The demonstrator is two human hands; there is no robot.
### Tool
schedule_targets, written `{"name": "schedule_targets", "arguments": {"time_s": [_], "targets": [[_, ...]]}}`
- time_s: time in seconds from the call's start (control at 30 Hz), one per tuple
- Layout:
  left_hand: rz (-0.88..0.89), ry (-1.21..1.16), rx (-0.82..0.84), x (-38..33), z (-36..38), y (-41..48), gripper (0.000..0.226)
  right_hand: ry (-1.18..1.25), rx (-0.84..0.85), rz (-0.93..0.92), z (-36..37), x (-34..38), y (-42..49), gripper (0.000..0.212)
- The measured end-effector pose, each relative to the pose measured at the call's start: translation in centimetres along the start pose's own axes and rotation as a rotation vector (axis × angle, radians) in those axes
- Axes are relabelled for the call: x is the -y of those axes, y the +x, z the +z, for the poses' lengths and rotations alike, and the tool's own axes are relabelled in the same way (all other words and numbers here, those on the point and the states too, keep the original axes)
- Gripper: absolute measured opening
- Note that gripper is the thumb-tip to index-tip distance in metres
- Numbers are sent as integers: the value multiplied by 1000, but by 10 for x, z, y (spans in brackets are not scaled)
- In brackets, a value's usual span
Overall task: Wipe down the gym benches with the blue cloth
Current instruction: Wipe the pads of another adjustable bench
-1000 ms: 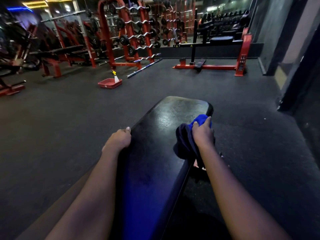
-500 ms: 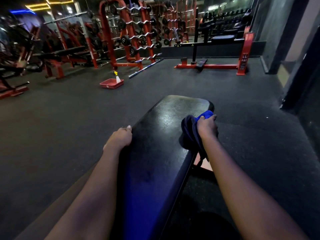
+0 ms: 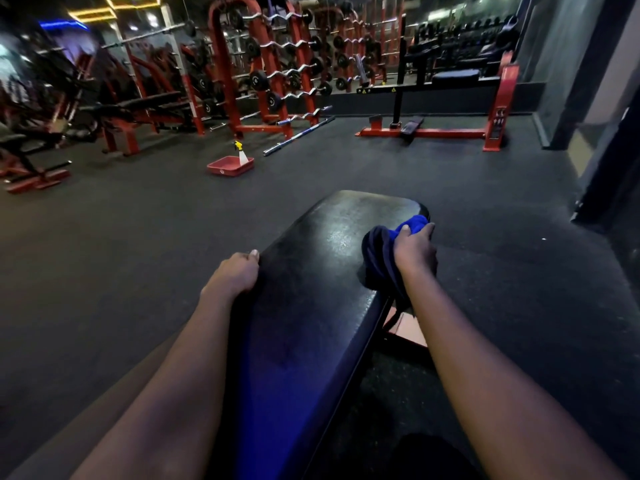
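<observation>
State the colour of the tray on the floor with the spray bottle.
Red. The tray shows in the head view, left of centre on the dark floor.

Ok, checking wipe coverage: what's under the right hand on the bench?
The blue cloth, bunched in the right hand at the right edge of the bench, partly hanging off. The surface beneath is hidden.

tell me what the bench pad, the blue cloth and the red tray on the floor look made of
Bench pad: likely black vinyl or leatherette; smooth, with a dull sheen and scuffed highlights.
Blue cloth: soft fabric, perhaps microfibre; it bunches in folds and looks matte.
Red tray: probably moulded plastic, uniform colour with a rounded rim; too far to be sure.
</observation>
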State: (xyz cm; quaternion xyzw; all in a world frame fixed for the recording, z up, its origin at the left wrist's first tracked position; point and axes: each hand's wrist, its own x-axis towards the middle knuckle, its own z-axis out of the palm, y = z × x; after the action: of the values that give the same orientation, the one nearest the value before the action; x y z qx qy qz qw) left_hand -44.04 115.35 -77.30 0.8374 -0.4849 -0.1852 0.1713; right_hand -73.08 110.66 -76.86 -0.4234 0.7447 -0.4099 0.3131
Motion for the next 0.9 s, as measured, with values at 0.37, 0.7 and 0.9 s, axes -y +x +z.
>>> {"name": "schedule_targets", "arguments": {"time_s": [0.37,0.7,0.9], "targets": [[106,-25,190,-34,-2,62,53,-96,-13,21,8,16,54,63],[-22,8,204,-100,18,77,64,-217,-20,107,9,27,49,63],[-100,39,177,-110,18,71,64,-149,-19,108,5,26,57,60]]}}
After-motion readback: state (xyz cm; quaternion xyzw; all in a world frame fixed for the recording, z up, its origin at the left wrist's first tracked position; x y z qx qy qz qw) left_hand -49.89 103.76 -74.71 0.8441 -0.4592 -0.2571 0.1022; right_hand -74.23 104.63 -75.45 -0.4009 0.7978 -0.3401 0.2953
